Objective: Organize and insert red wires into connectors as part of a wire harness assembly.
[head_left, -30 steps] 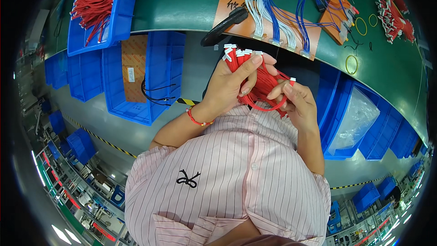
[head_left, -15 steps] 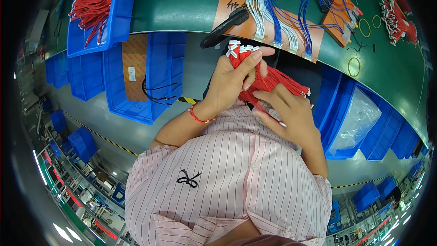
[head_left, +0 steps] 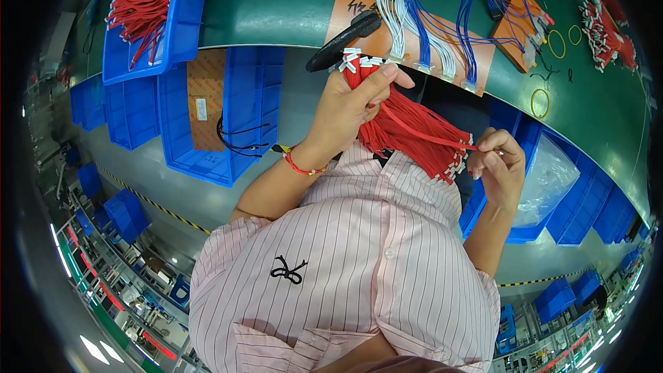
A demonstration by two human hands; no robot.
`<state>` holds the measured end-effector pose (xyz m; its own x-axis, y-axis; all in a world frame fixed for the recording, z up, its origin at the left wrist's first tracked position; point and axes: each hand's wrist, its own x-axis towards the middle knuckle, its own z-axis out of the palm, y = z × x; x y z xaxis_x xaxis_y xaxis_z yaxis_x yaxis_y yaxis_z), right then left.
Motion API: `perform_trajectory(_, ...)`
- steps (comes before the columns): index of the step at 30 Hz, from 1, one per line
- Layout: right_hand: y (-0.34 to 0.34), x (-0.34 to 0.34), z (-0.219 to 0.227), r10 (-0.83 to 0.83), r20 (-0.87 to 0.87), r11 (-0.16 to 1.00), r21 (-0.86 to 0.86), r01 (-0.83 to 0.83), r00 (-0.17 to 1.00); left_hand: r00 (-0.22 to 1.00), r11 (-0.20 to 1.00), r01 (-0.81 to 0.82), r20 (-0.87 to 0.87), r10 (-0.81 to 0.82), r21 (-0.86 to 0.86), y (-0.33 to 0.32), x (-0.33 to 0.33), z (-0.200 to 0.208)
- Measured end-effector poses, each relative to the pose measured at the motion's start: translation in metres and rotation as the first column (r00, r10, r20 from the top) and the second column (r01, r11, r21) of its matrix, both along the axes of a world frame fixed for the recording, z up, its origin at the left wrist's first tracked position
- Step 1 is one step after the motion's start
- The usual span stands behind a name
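A thick bundle of red wires [head_left: 416,131] with small white connectors at both ends lies across my front, just off the table's near edge. My left hand [head_left: 359,100] is wrapped round it close to the upper-left connectors, thumb on top. Out to the right, my right hand [head_left: 498,159] pinches the end of one red strand, drawn taut and a little apart from the others. The bundle's lower-right connectors fan out beside that hand. The connector at the pinched end is mostly hidden by my fingers.
On the green table [head_left: 269,17] lie a black-handled tool [head_left: 343,41], white and blue wires [head_left: 421,21] on an orange board, yellow rings [head_left: 540,103] and more red wires [head_left: 608,38]. A blue bin [head_left: 181,27] of red wires stands left. Blue crates [head_left: 228,166] sit below.
My right hand has moved right, from over the middle of the bundle to its far end, with one strand pulled straight. My left hand keeps its hold, slightly shifted.
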<state>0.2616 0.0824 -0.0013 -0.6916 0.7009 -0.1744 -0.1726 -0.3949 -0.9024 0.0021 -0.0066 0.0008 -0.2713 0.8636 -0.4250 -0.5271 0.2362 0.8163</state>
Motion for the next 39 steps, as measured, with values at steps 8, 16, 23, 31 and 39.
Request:
perform_trajectory(8,-0.016,-0.042,-0.007,-0.074,-0.047,0.989,-0.13,0.067,0.996,1.0,1.0,-0.01,-0.007,0.01,-0.014,0.003,0.001,-0.001)
perform_trajectory(16,-0.008,-0.064,-0.003,-0.227,0.244,0.974,0.081,0.214,0.943,0.976,1.0,-0.001,0.217,-0.001,0.01,0.005,0.001,0.003)
perform_trajectory(23,-0.003,-0.069,0.0,-0.202,0.262,0.978,0.007,0.207,0.944,0.946,0.998,0.059,0.32,-0.053,-0.01,-0.01,-0.005,0.009)
perform_trajectory(31,-0.001,-0.065,-0.008,-0.206,0.0,0.917,-0.349,0.193,0.979,0.977,0.997,0.071,0.202,-0.075,0.026,-0.022,-0.007,0.005)
perform_trajectory(39,0.008,-0.052,-0.016,0.002,0.184,1.0,-0.016,0.001,0.983,0.995,0.993,0.097,0.006,-0.098,0.06,0.0,-0.006,-0.001)
